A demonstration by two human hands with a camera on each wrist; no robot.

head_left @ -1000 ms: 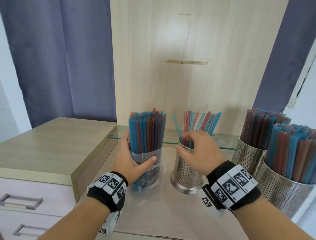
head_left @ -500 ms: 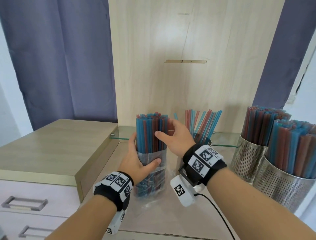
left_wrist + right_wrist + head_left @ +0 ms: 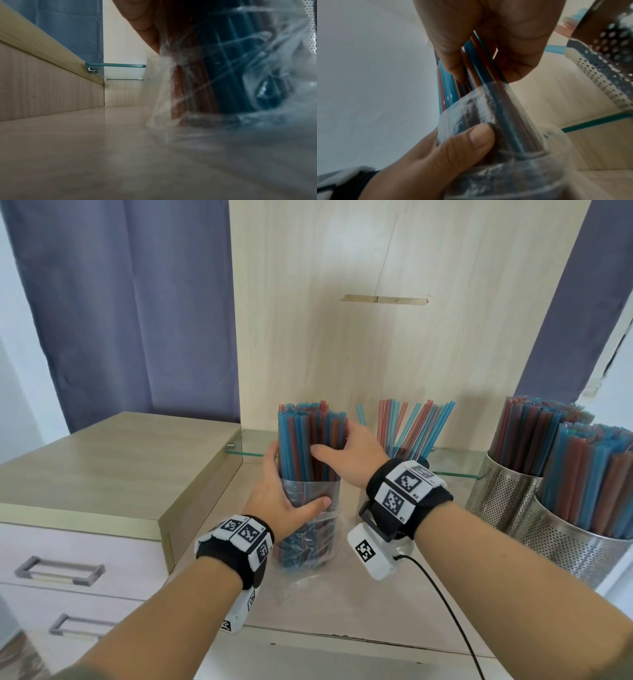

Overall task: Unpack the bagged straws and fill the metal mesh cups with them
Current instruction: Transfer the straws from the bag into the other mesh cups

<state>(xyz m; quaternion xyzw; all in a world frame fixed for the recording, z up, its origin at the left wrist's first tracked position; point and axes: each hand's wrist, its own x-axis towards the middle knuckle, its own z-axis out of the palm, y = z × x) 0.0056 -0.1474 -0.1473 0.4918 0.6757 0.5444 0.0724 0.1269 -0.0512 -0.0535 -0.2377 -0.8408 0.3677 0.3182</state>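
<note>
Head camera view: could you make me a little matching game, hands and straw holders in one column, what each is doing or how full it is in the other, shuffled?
Things:
1. left hand
2. right hand
3. middle mesh cup
4. two mesh cups on the right

States:
A. packed tight with straws
B. grips the plastic bag around the straw bundle
C. holds only a loose, fanned-out handful of straws
D. pinches bare straws above the bag's rim

Pairs: 1-B, 2-D, 3-C, 4-A

Right hand [image 3: 352, 453] left cup, now pinches bagged straws [image 3: 308, 440].
</note>
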